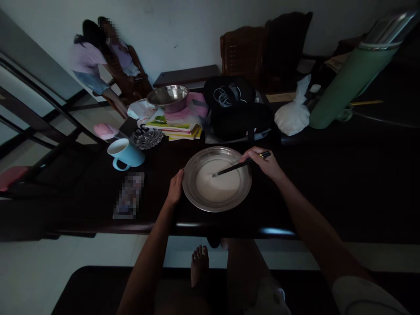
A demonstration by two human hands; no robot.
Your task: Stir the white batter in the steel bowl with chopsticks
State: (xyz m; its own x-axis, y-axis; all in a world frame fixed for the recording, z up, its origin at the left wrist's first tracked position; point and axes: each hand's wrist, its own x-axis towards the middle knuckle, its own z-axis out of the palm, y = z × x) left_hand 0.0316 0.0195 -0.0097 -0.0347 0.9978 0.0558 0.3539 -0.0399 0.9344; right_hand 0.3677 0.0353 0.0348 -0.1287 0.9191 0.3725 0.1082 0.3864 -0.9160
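Observation:
A wide metal bowl [189,188] sits on the dark table near its front edge, with a milky white liquid [218,186] inside. My left hand [176,187] steadies the bowl at its left rim, its fingers partly hidden against the side. In my right hand [262,162] are black chopsticks [238,165], closed in the fingers above the right rim. They slant down to the left, and their tips meet the liquid near the bowl's middle. A little pale stuff shows around the tips.
Left of the bowl are a light blue mug [131,154], a blurred-out flat object [129,197] and a glass dish [147,138]. Behind stand a smaller metal bowl [170,103] on books, a black bag [241,118], a knotted bag of white powder [292,118] and a green thermos [351,83]. Two people are beyond.

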